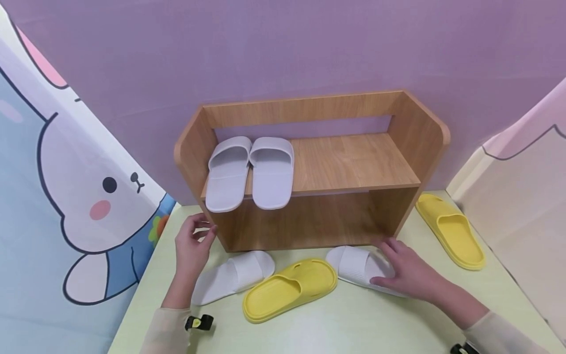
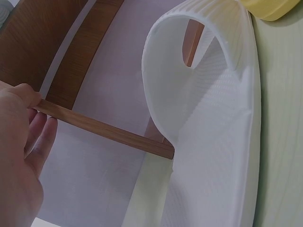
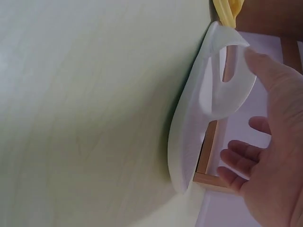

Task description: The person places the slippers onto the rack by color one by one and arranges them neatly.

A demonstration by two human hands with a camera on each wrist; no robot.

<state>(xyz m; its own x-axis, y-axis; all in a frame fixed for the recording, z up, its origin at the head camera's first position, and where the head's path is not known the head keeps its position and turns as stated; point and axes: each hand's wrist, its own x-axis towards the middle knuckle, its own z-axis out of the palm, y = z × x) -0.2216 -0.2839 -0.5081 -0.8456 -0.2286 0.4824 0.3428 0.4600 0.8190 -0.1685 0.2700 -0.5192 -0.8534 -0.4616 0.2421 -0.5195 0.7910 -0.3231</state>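
In the head view, my left hand is at the left side panel of a small wooden shoe rack. The left wrist view shows its thumb and fingers on either side of the panel's edge, pinching it. A white slipper with a ribbed strap lies on the table just right of that hand. My right hand hovers over another white slipper before the rack's right end, fingers loosely spread. In the right wrist view its thumb overlaps the strap of this slipper, with nothing gripped.
Two pale grey slippers sit side by side on the rack's upper shelf, at left. Between the white ones lies a yellow slipper; another yellow slipper lies right of the rack. A purple cloth backdrop hangs behind.
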